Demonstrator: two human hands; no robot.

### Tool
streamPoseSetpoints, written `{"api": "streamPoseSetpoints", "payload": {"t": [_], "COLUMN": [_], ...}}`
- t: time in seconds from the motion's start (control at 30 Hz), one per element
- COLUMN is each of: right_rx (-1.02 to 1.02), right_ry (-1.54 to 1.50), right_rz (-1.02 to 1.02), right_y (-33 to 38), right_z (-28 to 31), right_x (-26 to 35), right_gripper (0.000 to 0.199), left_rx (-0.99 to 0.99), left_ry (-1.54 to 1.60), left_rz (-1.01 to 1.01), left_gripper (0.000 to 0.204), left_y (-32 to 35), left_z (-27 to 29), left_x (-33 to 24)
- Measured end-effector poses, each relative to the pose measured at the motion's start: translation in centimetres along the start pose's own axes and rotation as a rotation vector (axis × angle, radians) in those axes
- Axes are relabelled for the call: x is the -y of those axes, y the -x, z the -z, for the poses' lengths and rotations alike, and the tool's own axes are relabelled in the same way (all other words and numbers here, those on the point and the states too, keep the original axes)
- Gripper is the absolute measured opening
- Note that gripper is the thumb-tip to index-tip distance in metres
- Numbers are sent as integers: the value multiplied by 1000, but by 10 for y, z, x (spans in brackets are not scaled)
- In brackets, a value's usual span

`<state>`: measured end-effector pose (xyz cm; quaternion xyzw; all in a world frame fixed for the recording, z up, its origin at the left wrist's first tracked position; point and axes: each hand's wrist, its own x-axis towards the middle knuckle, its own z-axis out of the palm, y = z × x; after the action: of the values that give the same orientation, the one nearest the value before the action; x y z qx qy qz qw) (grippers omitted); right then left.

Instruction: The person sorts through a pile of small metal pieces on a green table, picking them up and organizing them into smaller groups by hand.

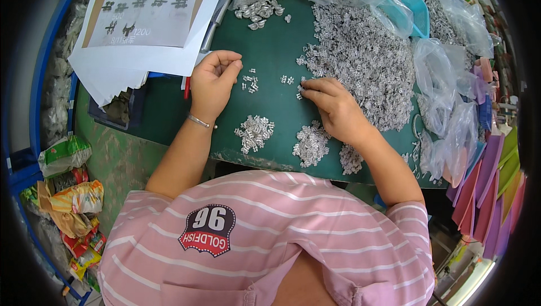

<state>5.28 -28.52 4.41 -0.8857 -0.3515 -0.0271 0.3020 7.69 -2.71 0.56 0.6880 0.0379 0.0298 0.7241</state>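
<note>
Metal pieces (299, 96), small and silvery, are met at the fingertips of the right hand (341, 108) on a green surface (265, 41). A short line of them is strung beside those tips, running roughly toward the striped shirt (259, 204); the long axis of any single piece cannot be made out. A small cluster (287, 80) is set just left of the right fingertips, between the two hands but nearer the right. The right fingers are held narrow; whether a piece is gripped cannot be told. Thumb and forefinger of the left hand (213, 80) are held close at the tips, any contents not discernible, and loose pieces (252, 83) are scattered just to their right, slightly nearer the shirt. A large heap (366, 63) is spread beyond and to the right of the right hand.
</note>
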Motion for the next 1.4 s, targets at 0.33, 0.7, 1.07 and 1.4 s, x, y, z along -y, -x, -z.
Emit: {"api": "streamPoseSetpoints", "payload": {"t": [0.33, 0.7, 1.07, 1.4], "right_rx": [-147, -188, -23, -57], "right_ry": [137, -1262, -142, -640], "right_rz": [-77, -592, -233, -614], "right_y": [-40, -34, -45, -12], "right_z": [-27, -6, -26, 5], "right_x": [-7, -19, -1, -20], "right_gripper": [16, 7, 11, 13], "left_rx": [-11, 10, 3, 9], "left_ry": [2, 21, 40, 10], "left_rz": [-17, 16, 32, -3], "left_gripper": [11, 12, 11, 12], "left_y": [-1, -1, -1, -1], "left_z": [-2, 0, -1, 0], "left_x": [-2, 0, -3, 1]}}
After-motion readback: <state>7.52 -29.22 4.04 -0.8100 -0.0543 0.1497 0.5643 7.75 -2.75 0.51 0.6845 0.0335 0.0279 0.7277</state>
